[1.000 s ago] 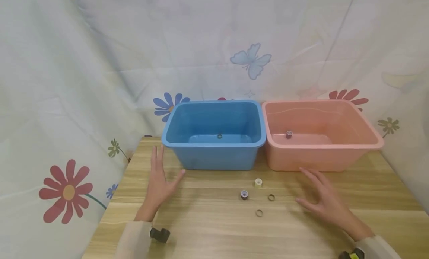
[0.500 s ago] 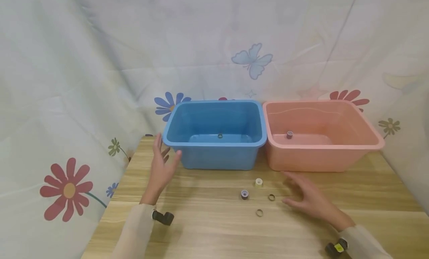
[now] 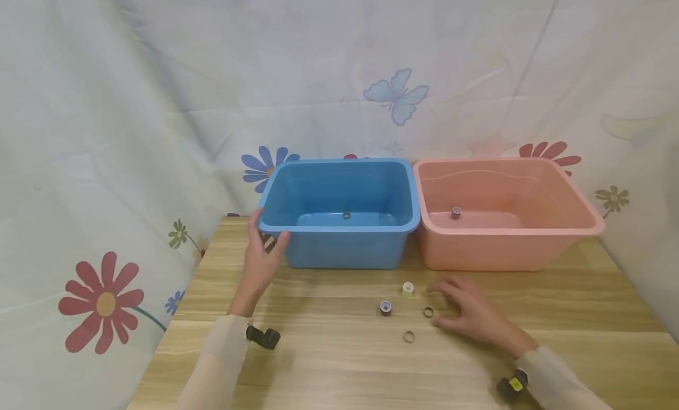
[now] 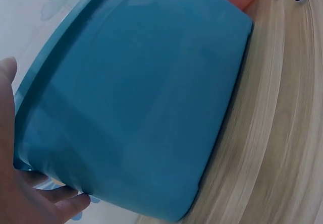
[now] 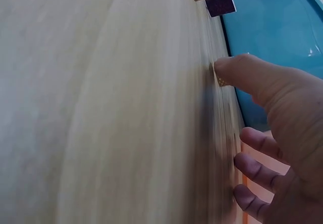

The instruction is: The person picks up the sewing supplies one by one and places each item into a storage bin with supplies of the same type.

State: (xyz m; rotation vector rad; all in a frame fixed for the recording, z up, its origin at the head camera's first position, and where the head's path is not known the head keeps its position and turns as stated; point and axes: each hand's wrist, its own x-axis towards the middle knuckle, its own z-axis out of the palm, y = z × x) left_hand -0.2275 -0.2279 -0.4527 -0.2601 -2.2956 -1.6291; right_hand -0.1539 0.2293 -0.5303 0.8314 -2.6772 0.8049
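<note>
My left hand (image 3: 261,263) holds the front left corner of the blue plastic tub (image 3: 345,248). In the left wrist view its curled fingers (image 4: 70,199) lie against the tub's outer wall. My right hand (image 3: 474,313) is low over the table, thumb and fingers spread on either side of a small dark ring (image 3: 428,311). From the right wrist, the thumb (image 5: 247,72) partly covers that ring, whose outside looks dotted. Close by are a second ring (image 3: 409,337), a small pale-yellow spool (image 3: 407,288) and a dark one with a white top (image 3: 385,308).
Beside the blue tub stands a pink tub (image 3: 509,251), their rims meeting. One ring (image 3: 346,215) lies inside the blue tub, and one dark spool (image 3: 456,212) inside the pink one. Behind the wooden table (image 3: 329,369) hangs a flowered curtain (image 3: 318,62).
My left hand has moved up and right onto the blue tub's corner. My right hand has moved left from in front of the pink tub to the dark ring.
</note>
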